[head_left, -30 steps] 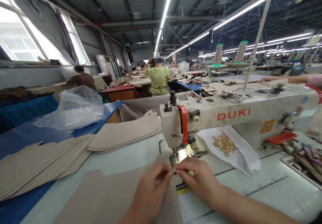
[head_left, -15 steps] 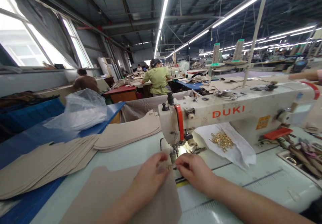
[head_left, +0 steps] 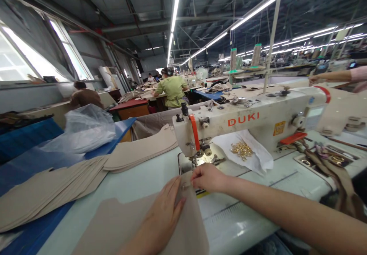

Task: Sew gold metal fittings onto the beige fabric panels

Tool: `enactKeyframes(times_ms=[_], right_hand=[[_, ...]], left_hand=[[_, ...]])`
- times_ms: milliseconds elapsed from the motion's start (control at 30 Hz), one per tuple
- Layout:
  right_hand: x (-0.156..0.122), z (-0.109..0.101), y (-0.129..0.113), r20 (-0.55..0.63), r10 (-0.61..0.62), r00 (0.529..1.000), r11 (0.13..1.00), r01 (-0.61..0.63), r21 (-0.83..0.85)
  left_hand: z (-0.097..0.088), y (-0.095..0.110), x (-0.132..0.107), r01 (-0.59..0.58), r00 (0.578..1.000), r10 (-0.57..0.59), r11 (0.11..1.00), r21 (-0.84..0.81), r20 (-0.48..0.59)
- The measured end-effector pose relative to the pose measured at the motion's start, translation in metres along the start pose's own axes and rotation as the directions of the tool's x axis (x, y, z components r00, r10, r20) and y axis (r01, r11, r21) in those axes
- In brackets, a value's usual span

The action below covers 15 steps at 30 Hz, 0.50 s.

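Observation:
My left hand [head_left: 160,213] lies flat, fingers stretched out, on a beige fabric panel [head_left: 114,224] spread over the sewing machine's table. My right hand [head_left: 208,177] is closed in a pinch at the panel's far right corner, just in front of the sewing machine's needle area [head_left: 197,156]. What its fingertips hold is hidden. A small fitting [head_left: 185,186] shows on the panel between the two hands, too blurred to name. Behind my right hand, a pile of small gold-coloured metal hooks or clasps [head_left: 241,150] rests on a white cloth [head_left: 263,163].
The white sewing machine [head_left: 243,119] stands across the table. Stacked beige panels [head_left: 140,148] fan out on the left, near a clear plastic bag [head_left: 88,129]. At right, a tray [head_left: 318,172] holds metal rings and brown straps. A co-worker's arm [head_left: 332,76] reaches in; others sit ahead.
My left hand has gone from curled fingers near the needle to lying flat on the panel. My right hand has shifted slightly towards me and left. The camera view has turned right.

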State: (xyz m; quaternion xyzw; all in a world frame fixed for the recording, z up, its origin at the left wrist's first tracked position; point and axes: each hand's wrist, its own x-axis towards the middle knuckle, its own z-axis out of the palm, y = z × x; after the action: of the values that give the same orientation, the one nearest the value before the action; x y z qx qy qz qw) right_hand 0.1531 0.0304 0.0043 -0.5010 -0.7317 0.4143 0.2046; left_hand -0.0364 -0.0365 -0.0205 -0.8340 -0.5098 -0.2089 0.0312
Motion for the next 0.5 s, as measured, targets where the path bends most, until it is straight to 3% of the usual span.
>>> enactKeyframes(times_ms=[267, 500], right_hand=[[0.013, -0.007, -0.014, 0.107, 0.141, 0.984, 0.988, -0.133, -0.084], [0.016, -0.010, -0.020, 0.160, 0.157, 0.975, 0.978, -0.131, -0.165]], left_hand=[[-0.004, 0.004, 0.023, -0.118, 0.975, 0.097, 0.988, -0.097, -0.199], [0.003, 0.013, 0.043, -0.263, 0.939, 0.244, 0.964, -0.046, -0.244]])
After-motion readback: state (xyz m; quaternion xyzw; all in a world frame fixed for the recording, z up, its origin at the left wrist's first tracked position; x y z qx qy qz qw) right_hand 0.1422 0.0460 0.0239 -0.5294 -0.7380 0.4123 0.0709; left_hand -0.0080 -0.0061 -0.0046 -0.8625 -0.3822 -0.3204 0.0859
